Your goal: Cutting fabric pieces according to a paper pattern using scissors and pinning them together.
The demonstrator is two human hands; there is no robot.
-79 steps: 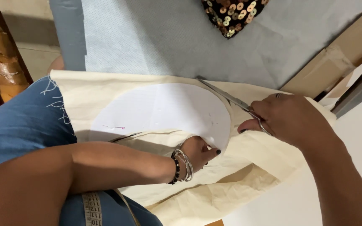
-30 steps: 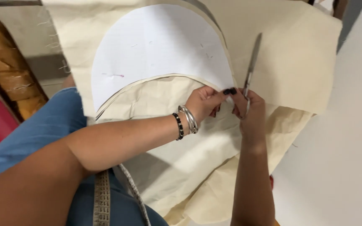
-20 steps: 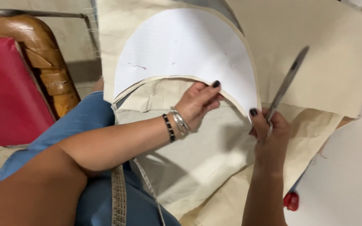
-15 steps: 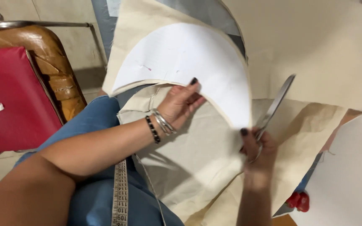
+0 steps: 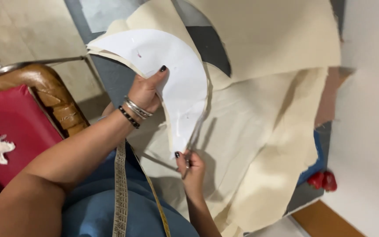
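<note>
Left hand (image 5: 148, 90) pinches the white paper pattern (image 5: 172, 79) and the limp cream fabric (image 5: 259, 131) beneath it near the curved edge, while the right hand (image 5: 191, 169) grips scissors (image 5: 194, 136) there; both layers look light and floppy, best held close beside the blades.

Just one head cam here, looking steeply down from close range over the lap at cream fabric (image 5: 259, 131), floor and red chair (image 5: 9, 118) at left.
</note>
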